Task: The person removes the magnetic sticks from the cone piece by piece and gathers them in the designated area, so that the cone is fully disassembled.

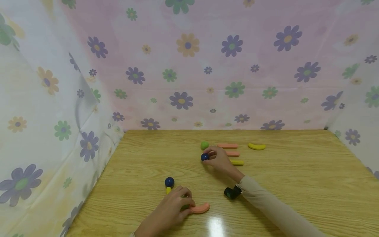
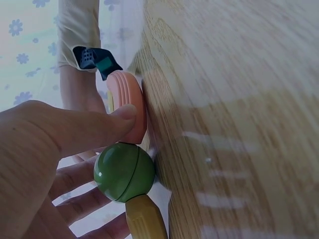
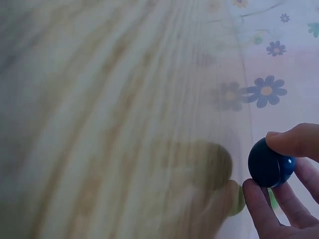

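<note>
In the head view my right hand (image 1: 217,159) pinches a dark blue ball (image 1: 205,157) between thumb and fingertips; the right wrist view shows the blue ball (image 3: 271,163) just off the table. My left hand (image 1: 174,204) grips a joined piece at the front of the table. The left wrist view shows its thumb on a curved pink stick (image 2: 128,104), with the fingers behind a green ball (image 2: 124,172). A yellow stick (image 2: 145,219) joins the ball's other side. Beyond the left hand, another blue ball (image 1: 169,182) sits at the end of a yellow stick (image 1: 168,190).
A light green ball (image 1: 204,145) lies just beyond the right hand. Near it are two straight pink sticks (image 1: 227,145), a straight yellow stick (image 1: 238,162) and a curved yellow stick (image 1: 256,146). A black wrist device (image 1: 232,192) is on the right wrist. Flowered cloth (image 1: 207,79) walls the wooden table.
</note>
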### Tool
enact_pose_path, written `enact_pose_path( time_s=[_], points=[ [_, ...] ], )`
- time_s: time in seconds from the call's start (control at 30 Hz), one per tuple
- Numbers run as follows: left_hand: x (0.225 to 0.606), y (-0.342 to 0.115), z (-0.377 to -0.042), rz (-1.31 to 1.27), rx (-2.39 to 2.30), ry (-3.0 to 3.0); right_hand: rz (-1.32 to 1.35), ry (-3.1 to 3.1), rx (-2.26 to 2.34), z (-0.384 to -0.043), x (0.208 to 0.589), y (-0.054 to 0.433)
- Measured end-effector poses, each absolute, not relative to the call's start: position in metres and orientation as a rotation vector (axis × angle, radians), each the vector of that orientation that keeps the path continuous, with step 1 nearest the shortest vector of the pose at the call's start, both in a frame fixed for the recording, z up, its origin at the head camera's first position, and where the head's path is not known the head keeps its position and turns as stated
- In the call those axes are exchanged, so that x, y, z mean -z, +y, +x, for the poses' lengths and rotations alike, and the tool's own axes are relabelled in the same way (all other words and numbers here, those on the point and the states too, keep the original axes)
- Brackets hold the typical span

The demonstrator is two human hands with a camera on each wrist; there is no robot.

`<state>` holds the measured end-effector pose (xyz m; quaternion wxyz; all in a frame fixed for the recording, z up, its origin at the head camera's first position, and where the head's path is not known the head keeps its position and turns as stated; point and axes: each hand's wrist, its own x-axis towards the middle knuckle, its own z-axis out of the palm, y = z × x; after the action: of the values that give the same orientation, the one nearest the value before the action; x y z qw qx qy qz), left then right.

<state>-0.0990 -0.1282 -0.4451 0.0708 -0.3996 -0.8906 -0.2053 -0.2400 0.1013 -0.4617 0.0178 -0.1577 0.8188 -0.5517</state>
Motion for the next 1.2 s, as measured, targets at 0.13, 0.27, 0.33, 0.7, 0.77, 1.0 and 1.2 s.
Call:
enact_pose_path(
  time_s=[0.13, 0.27, 0.33, 0.7, 0.77, 1.0, 1.2],
  points=[
    [0.446, -0.128, -0.099, -1.204, 0.613, -2.671, -0.484, 2.590, 1.710, -0.242, 0.464, 0.099],
    [0.446, -0.128, -0.099, -1.206, 0.612, -2.665, -0.463, 2.606, 1.716, -0.244, 0.465, 0.095],
    [0.446, -0.128, -0.099, -1.206, 0.614, -2.663, -0.471, 2.615, 1.720, -0.244, 0.465, 0.094],
    [0.447, -0.128, -0.100, -1.206, 0.597, -2.646, -0.448, 2.674, 1.718, -0.247, 0.463, 0.086],
    [0.447, -0.128, -0.100, -1.206, 0.592, -2.639, -0.437, 2.678, 1.721, -0.248, 0.462, 0.086],
    [0.447, -0.128, -0.100, -1.203, 0.592, -2.645, -0.400, 2.658, 1.725, -0.249, 0.460, 0.086],
    [0.446, -0.128, -0.099, -1.213, 0.610, -2.652, -0.352, 2.679, 1.677, -0.250, 0.457, 0.086]
  ],
)
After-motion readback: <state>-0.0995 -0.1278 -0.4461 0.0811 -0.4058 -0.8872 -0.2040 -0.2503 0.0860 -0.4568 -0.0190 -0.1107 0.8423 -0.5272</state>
